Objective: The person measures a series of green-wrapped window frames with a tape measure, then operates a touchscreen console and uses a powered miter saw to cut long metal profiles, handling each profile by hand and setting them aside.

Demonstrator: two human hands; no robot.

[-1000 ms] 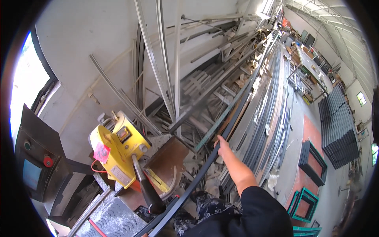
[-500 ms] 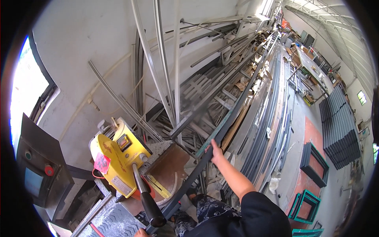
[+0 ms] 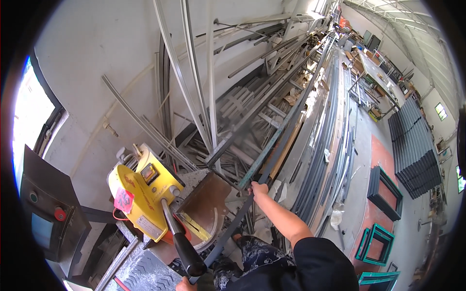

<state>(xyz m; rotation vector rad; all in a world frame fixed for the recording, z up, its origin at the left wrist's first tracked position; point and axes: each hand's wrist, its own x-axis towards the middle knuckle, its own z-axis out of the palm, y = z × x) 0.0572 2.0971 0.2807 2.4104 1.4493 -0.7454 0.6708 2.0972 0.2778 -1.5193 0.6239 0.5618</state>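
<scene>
A long dark grey metal profile (image 3: 229, 234) runs diagonally from the bottom edge toward the far stock. My right hand (image 3: 259, 188) is closed around it at about its visible middle, with the arm stretched forward. At the lower edge my left hand (image 3: 185, 284), partly cut off by the picture, closes on the profile's near end. Just left of the profile stands a yellow cut-off saw (image 3: 141, 194) with a black-gripped lever (image 3: 188, 253). Neither hand touches that lever. Beneath the saw head lies its brown metal table (image 3: 206, 194).
A dark control box (image 3: 51, 208) with a red button stands at far left. A green-grey rack rail (image 3: 272, 157) and piled metal lengths (image 3: 247, 109) lie ahead. Long profiles (image 3: 320, 179) cover the floor at right, beside dark frames (image 3: 383, 191) and green-edged frames (image 3: 376, 242).
My right hand has come nearer and slightly left with the profile, which has shifted away from the rack rail. My left hand has moved a little right. The view has shifted slightly.
</scene>
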